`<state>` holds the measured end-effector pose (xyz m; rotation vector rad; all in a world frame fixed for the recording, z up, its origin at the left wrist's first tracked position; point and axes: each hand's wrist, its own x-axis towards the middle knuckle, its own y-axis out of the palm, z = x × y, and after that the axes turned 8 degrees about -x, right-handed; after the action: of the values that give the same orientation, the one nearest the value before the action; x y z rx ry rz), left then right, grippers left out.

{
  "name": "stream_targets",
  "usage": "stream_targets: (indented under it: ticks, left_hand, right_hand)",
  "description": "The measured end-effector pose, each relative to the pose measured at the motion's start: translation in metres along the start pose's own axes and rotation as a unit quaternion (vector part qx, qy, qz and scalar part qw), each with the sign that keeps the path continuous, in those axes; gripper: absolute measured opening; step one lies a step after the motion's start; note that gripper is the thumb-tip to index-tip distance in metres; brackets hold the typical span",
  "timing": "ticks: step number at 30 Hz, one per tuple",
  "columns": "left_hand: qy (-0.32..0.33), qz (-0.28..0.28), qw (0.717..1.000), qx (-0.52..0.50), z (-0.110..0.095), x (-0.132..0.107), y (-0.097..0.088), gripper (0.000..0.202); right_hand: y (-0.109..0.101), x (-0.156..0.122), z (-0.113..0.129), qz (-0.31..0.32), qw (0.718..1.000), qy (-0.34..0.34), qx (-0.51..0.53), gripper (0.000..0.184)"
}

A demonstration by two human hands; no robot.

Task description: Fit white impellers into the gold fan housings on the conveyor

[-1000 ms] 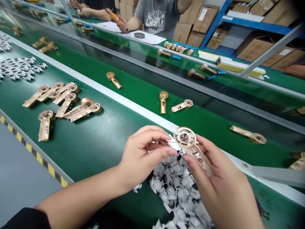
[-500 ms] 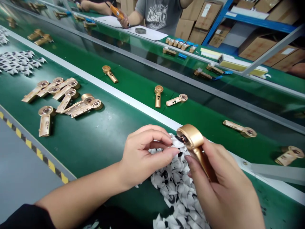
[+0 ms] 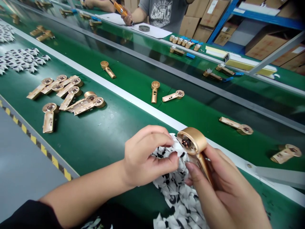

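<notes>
My right hand (image 3: pixel 228 184) is closed around the handle of a gold handheld fan housing (image 3: pixel 194 138). The round head of the housing faces left, and a dark motor with copper windings shows inside it. Between the thumb and fingers of my left hand (image 3: pixel 150 156) is a white fan blade (image 3: pixel 176 144), held right at the open side of the head. Whether blade and housing touch, I cannot tell. Below both hands lies a heap of white fan blades (image 3: pixel 183 203) with dark centres, partly covered by my right hand.
Several gold fan housings (image 3: pixel 49 119) lie on the green bench at left, with rows of white blades (image 3: pixel 21 60) behind. More housings (image 3: pixel 154 92) sit on the green belt beyond the white strip (image 3: pixel 133 103). Across the line, a person's hand (image 3: pixel 128 19) holds an orange tool (image 3: pixel 119 9).
The fan housing has turned so its open face and motor show more. The blade in my left hand has tilted, its dark centre now out of sight. The view has shifted slightly.
</notes>
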<state>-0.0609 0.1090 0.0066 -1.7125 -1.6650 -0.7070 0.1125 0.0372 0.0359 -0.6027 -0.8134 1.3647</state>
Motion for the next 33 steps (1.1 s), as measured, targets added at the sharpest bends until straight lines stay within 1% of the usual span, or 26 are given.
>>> stream_targets:
  ticks: [2,7,12,15,17,18,19,20,22,23,25,26,27,28,30,31,32,33]
  left_hand:
    - [-0.005,0.000,1.000,-0.015,0.000,0.000,0.001,0.032]
    - [-0.040,-0.005,0.997,-0.071,0.000,-0.003,0.004,0.035]
    - [-0.066,0.004,0.996,-0.054,-0.001,-0.002,0.003,0.032]
    - [-0.083,0.000,0.995,-0.046,-0.002,-0.002,0.002,0.031]
    - [-0.124,-0.004,0.990,-0.066,-0.003,-0.004,0.002,0.033]
    - [-0.165,-0.006,0.982,-0.091,-0.003,-0.005,0.002,0.035]
    - [-0.219,-0.008,0.967,-0.128,-0.004,-0.006,0.001,0.036]
    - [-0.281,-0.011,0.944,-0.174,-0.004,-0.007,0.001,0.037]
    - [-0.397,-0.023,0.876,-0.274,-0.005,-0.007,0.000,0.036]
    - [-0.441,-0.027,0.839,-0.318,-0.005,-0.006,0.000,0.034]
    - [-0.501,-0.025,0.777,-0.381,-0.004,-0.004,-0.001,0.030]
    - [-0.518,-0.017,0.755,-0.402,-0.003,-0.003,-0.001,0.027]
    - [-0.528,-0.008,0.741,-0.414,-0.001,-0.001,-0.002,0.025]
    - [-0.532,0.001,0.736,-0.419,0.001,0.000,-0.002,0.022]
    - [-0.528,0.023,0.747,-0.404,0.007,0.004,-0.004,0.020]
    - [-0.521,0.038,0.759,-0.389,0.010,0.006,-0.007,0.023]
    - [-0.508,0.051,0.778,-0.366,0.013,0.008,-0.011,0.030]
    - [-0.488,0.063,0.806,-0.330,0.017,0.010,-0.017,0.039]
  right_hand:
    - [0.000,0.001,-0.002,-0.009,1.000,-0.004,-0.015,0.036]
    - [-0.001,0.004,-0.002,-0.012,0.997,-0.048,-0.064,0.037]
    - [0.000,0.004,0.001,-0.038,0.990,-0.075,-0.115,0.037]
    - [0.001,0.003,0.003,-0.062,0.979,-0.096,-0.166,0.038]
    - [0.002,0.001,0.002,-0.086,0.968,-0.109,-0.211,0.040]
    - [0.002,0.001,0.002,-0.093,0.961,-0.117,-0.231,0.042]
    - [0.002,0.001,0.001,-0.093,0.957,-0.125,-0.246,0.044]
    - [0.001,0.001,-0.001,-0.090,0.953,-0.135,-0.256,0.046]
    - [0.001,0.001,-0.004,-0.087,0.949,-0.153,-0.262,0.048]
    - [0.001,0.001,-0.006,-0.089,0.948,-0.161,-0.258,0.049]
    - [0.000,0.001,-0.007,-0.082,0.950,-0.183,-0.239,0.052]
    - [-0.001,0.000,-0.007,-0.070,0.953,-0.195,-0.223,0.056]
    - [-0.001,0.000,-0.006,-0.057,0.955,-0.204,-0.208,0.060]
    - [-0.002,0.002,-0.006,-0.045,0.957,-0.207,-0.197,0.064]
    - [-0.001,0.011,-0.007,-0.027,0.961,-0.207,-0.184,0.070]
    - [0.000,0.021,-0.010,-0.021,0.962,-0.205,-0.180,0.069]
    - [0.004,0.034,-0.016,-0.011,0.963,-0.196,-0.185,0.067]
    - [0.009,0.050,-0.023,0.000,0.964,-0.183,-0.195,0.064]
